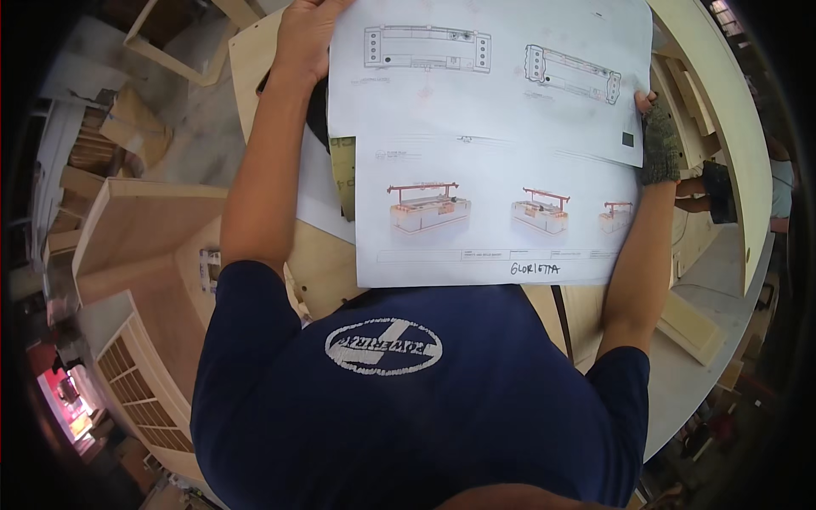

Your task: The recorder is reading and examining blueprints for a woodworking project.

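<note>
Two overlapping printed drawing sheets [501, 110] are held up in front of my chest. The upper sheet has line plans; the lower sheet [425, 161] shows small coloured views of a counter-like unit with a red frame. My left hand [308, 38], bare, grips the upper sheet at its left edge near the top of the view, fingers partly hidden. At the right edge my right hand [660, 140], in a dark knitted glove, pinches the sheets with its thumb showing; the other fingers are behind the paper. A yellow-green sheet of sandpaper [343, 178] and a black item lie behind the drawings.
A pale wooden panel [259, 64] lies beneath the papers. Left stands a wooden box-like cabinet [153, 221], with a slatted frame [144, 382] below it. A curved plywood edge [722, 110] and a loose board [690, 327] are at right. Another person [778, 191] stands at far right.
</note>
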A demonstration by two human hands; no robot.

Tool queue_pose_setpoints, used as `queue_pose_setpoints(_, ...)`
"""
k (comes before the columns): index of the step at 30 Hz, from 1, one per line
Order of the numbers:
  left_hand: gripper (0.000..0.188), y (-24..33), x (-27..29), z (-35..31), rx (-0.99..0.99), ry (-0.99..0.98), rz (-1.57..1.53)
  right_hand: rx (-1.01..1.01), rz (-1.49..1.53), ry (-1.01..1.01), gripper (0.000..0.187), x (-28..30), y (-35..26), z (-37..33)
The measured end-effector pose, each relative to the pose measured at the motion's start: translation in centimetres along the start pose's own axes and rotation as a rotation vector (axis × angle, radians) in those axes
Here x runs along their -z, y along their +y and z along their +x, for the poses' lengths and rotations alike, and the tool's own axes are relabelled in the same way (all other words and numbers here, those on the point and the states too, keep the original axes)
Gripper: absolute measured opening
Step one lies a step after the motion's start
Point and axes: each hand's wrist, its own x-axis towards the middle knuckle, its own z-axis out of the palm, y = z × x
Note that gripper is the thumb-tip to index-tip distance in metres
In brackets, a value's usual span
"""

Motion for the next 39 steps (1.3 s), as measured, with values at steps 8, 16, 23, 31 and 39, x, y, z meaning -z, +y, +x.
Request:
queue_pose_setpoints(8,0.014,-0.1,-0.2,-0.7,0.04,-0.04,-0.098,0.145,0.253,0.306,0.042,-2.6,0.5,-1.4)
queue_pose_setpoints(16,0.017,0.0,-0.2,-0.7,0.043,-0.027,-0.069,0.166,0.226,0.249,0.042,-2.3,0.5,-1.2)
queue_pose_setpoints(23,0.016,0.2,-0.2,-0.9,0.042,-0.029,-0.076,0.175,0.214,0.227,0.042,-2.2,0.4,-0.8)
queue_pose_setpoints(31,0.014,0.0,-0.5,-0.7,0.048,-0.026,-0.083,0.183,0.214,0.188,0.043,-1.7,0.3,-1.1)
queue_pose_setpoints(39,0.017,0.6,-0.6,-1.3,-0.003,-0.019,-0.04,0.228,0.13,0.306,0.04,-3.1,-0.2,-2.2)
